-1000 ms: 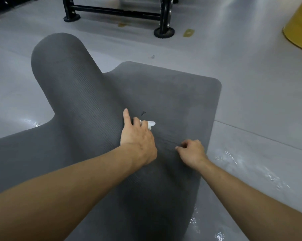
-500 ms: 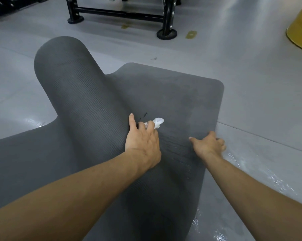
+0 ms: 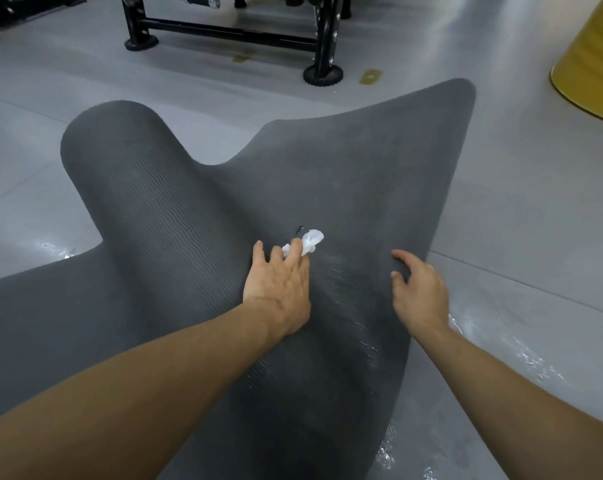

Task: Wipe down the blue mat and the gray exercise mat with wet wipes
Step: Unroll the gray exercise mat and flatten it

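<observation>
Wiping is the step in hand, we judge. The gray mat [image 3: 328,185] fills the middle of the frame, and the blue mat is not in view. At upper left the gray mat humps into a rounded fold. Its far right corner stands lifted toward the upper right, off the floor [image 3: 535,237].

At centre we see the wipe [image 3: 310,239], a small white wad pinched between the fingers of the left hand [image 3: 277,289]. That hand lies palm down on the mat, its other fingers spread and fairly straight. A small dark mark sits on the mat just beyond the wipe. To the right of the hand, thin wet streaks glint on the surface.

The right hand [image 3: 419,292] grips the mat's right edge. Its thumb and one fingertip show on top, and the rest curl out of sight behind the edge, so this hand seems to be raising that side.

We take the next move to be a stroke of the wipe across the dry stretch toward the far corner. It calls for firm downward pressure, with the right hand keeping the sheet taut so it does not buckle.

Damp patches shine on the floor at lower right and far left. A black rack [image 3: 224,31] stands along the top, and a yellow drum [image 3: 591,60] sits at upper right.
</observation>
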